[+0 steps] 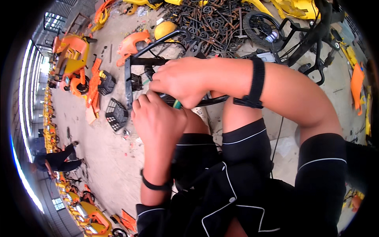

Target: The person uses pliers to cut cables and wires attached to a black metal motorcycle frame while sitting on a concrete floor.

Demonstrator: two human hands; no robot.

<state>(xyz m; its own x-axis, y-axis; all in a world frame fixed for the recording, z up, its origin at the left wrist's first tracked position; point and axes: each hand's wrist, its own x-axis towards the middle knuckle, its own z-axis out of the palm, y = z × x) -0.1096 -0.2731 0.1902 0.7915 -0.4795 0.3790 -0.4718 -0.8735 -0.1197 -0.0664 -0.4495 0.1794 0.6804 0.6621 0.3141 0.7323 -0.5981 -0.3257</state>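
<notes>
My right hand [179,81] reaches in from the right across a black metal tube frame [129,81], its fingers curled down. Just below and touching it, my left hand [158,117] is closed too, with the fingertips close to those of the right. A short piece of a green handle [177,104] shows between the two hands; most of it is hidden, so its kind cannot be told. A dark bracket with small parts [136,82] sits on the frame beside my fingers. What the left fingers grip is hidden.
Behind the frame lies a large heap of rusty metal parts [209,25], with a black wheel [263,31] to its right. Black plastic baskets [116,114] and orange panels [132,45] lie on the floor at left. Another person [59,160] walks near a row of yellow scooters [89,217].
</notes>
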